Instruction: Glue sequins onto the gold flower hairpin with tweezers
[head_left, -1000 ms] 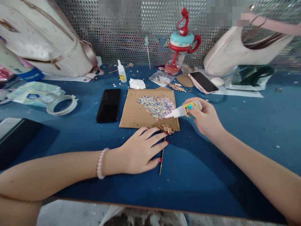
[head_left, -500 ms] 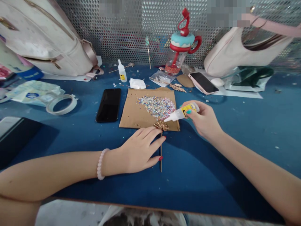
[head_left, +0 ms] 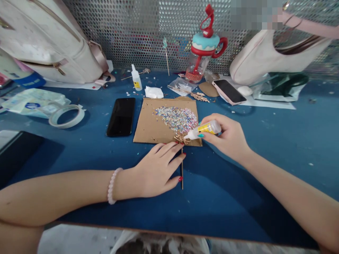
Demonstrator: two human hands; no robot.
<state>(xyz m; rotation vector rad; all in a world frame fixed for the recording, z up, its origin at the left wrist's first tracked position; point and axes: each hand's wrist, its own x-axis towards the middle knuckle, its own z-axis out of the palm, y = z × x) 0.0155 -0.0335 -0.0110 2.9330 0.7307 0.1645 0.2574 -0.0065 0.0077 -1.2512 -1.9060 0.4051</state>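
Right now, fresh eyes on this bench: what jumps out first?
Probably the glittering multicoloured pile on the cardboard sheet, mid-view. At its near side, the right hand points the nozzle of a small yellow-labelled bottle at a gold ornament, with the left hand at the ornament's stick. Farther back, a red-and-blue cup stands before the perforated metal screen.

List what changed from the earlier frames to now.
Gold ornament slid away from the person and slightly left, further onto the cardboard, under the left hand. Right hand lowered its bottle, bringing the nozzle to the ornament. Nothing newly taken up or let go. Glitter and black phone stayed put.
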